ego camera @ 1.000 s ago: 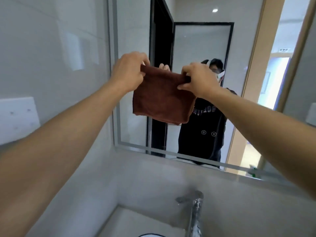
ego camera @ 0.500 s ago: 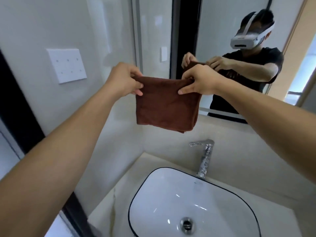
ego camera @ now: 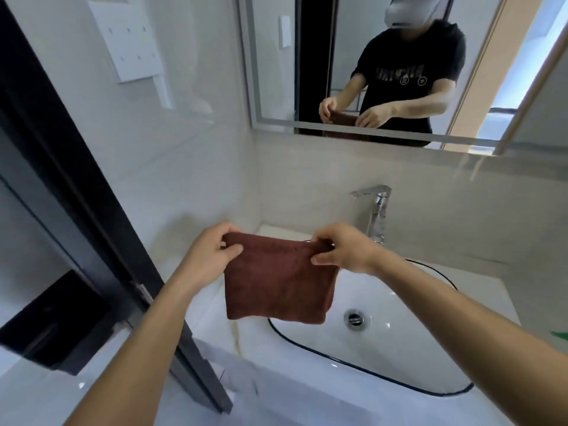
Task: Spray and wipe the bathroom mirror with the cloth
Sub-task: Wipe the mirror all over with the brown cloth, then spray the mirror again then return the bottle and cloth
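A folded brown cloth (ego camera: 278,284) hangs flat between my two hands above the left part of the sink. My left hand (ego camera: 209,253) pinches its top left corner and my right hand (ego camera: 344,250) pinches its top right corner. The bathroom mirror (ego camera: 399,66) is on the wall above and behind, well clear of the cloth, and reflects a person holding the cloth. No spray bottle is clearly in view.
A white oval sink (ego camera: 384,342) with a dark rim sits in a pale counter, with a chrome tap (ego camera: 376,210) behind it. A dark door frame (ego camera: 76,186) runs down the left. A white switch plate (ego camera: 129,38) is on the left wall. Something green (ego camera: 561,335) shows at the right edge.
Both hands have lowered the cloth from in front of the mirror down to just above the sink, and my view has tilted downward. The grip on both corners is unchanged.
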Tool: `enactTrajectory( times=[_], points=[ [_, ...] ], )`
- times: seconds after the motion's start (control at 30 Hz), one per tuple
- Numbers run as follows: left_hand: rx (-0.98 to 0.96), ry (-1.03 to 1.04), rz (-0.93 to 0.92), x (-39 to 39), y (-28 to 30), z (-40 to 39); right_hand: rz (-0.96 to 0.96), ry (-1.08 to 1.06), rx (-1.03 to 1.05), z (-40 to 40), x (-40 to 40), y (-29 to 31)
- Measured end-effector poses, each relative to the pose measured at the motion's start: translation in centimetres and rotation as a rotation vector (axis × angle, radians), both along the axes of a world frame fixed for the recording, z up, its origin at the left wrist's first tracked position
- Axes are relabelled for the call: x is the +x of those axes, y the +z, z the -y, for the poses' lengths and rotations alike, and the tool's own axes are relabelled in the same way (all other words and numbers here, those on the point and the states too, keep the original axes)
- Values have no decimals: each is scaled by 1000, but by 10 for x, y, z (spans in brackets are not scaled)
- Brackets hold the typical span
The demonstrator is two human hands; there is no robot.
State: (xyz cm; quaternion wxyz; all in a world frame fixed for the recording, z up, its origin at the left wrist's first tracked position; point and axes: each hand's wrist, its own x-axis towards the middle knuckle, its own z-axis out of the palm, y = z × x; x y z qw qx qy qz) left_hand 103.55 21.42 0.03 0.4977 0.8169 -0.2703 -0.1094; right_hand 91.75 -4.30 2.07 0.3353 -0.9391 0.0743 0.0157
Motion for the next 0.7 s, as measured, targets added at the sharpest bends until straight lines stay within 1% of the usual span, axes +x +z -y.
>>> enactTrajectory(
  times=[0.07, 0.13, 0.23, 0.3, 0.37, 0.57, 0.63, 0.7],
  points=[
    [48, -27, -37, 3, -25, -8, -103, -73, 137, -11, -9, -35],
    [138, -64, -49, 11, -49, -5, -212, -137, 210, -19, -12, -68],
    [281, -117, -30, 28, -85, 13, -320, -317, 334, -27, -7, -105],
    [330, -130, -11, 38, -104, 27, -334, -446, 397, -27, -1, -124],
    [350, -143, 4, 48, -117, 41, -341, -521, 433, -23, 5, -137],
    [377, -110, 36, 58, -136, 64, -367, -629, 470, -12, 8, -157],
    [381, -67, 51, 59, -138, 68, -344, -663, 455, -12, 8, -163],
    [377, -24, 114, 61, -134, 70, -292, -687, 415, -11, 7, -167]
  ],
)
